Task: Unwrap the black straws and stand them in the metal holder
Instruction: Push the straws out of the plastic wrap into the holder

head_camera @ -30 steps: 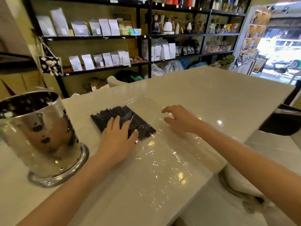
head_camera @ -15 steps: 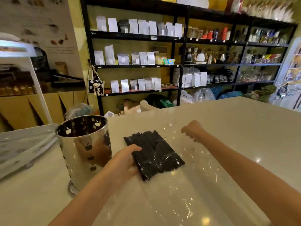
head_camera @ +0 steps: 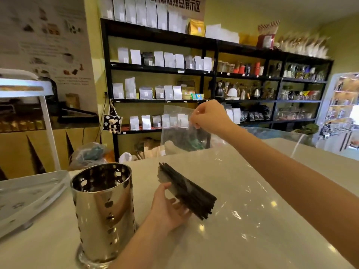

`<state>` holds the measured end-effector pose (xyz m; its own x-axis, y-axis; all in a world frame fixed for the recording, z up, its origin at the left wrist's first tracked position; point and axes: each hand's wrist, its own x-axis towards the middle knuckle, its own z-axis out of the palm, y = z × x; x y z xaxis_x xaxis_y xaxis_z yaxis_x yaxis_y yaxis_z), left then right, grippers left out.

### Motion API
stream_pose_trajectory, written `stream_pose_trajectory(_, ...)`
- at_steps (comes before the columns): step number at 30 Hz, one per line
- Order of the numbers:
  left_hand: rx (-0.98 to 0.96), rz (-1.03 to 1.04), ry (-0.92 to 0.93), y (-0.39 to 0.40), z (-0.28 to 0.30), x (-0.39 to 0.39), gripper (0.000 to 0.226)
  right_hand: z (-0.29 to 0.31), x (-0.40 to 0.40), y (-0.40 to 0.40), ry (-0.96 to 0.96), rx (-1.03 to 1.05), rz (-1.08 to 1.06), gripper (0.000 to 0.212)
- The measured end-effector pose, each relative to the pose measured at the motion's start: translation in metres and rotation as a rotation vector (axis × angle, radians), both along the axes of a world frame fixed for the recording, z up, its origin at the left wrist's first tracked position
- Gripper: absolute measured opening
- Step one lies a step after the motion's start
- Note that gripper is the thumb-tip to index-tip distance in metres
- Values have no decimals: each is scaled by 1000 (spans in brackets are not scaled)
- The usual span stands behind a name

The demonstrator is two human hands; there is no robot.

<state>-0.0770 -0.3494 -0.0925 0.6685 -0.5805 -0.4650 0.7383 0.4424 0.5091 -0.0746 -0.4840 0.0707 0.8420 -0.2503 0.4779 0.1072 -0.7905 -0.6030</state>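
Standing at the lower left of the frame, the metal holder (head_camera: 104, 214) rests upright on the pale countertop (head_camera: 252, 239), its perforated wall reflective and its interior dark, with no straws visible in it. Just right of the holder, at lower centre, the left hand (head_camera: 169, 207) cups the near end of the bundle of black straws (head_camera: 187, 190), fingers curled under it and thumb on top; the bundle tilts away toward the upper left, its far end raised off the surface. Clear plastic wrap (head_camera: 233, 187) lies spread across the countertop right of the bundle and rises in a sheet toward the centre of the frame. There the right hand (head_camera: 208, 117), lifted well above the countertop, pinches the wrap's upper edge between closed fingertips. Behind, across the upper frame, black shelving (head_camera: 213, 72) carries pale pouches and kettles.
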Motion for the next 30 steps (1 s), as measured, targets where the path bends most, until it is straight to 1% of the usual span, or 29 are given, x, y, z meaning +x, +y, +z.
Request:
stream_pose_trajectory(2,-14,-32,-20,-3,-3,-2,64,3,0,6,17,-86,10,14)
stream_pose_trajectory(6,-16,-79,-70,-2,-3,-6,79,18,-6,9,-23,-113,44,15)
stream_pose_trajectory(8,1,-75,-65,-1,3,-8,78,25,-9,12,-16,-159,60,17)
stream_pose_trajectory(10,-26,-75,-48,3,11,-8,75,32,-12,15,-62,-141,63,18)
stream_pose_trajectory(13,-174,-56,-91,12,28,-11,68,48,-17,17,-173,-52,48,21)
stream_pose_trajectory(15,-317,24,-140,18,43,-15,64,61,-22,19,-245,1,44,22)
stream_pose_trajectory(18,-500,76,-227,27,74,-26,67,81,-29,21,-340,91,49,18)
stream_pose_trajectory(20,-540,99,-246,36,92,-30,64,91,-33,22,-375,167,83,11)
stream_pose_trajectory(21,-530,112,-242,41,101,-30,60,94,-34,22,-381,203,102,10)
stream_pose_trajectory(23,-467,120,-274,53,117,-29,54,100,-34,21,-383,256,114,15)
stream_pose_trajectory(26,-263,120,-423,76,136,-17,44,102,-29,19,-356,327,139,19)
stream_pose_trajectory(27,-196,128,-461,84,142,-12,44,101,-26,20,-335,330,135,19)
stream_pose_trajectory(30,-38,179,-532,107,152,9,54,94,-12,22,-259,307,130,22)
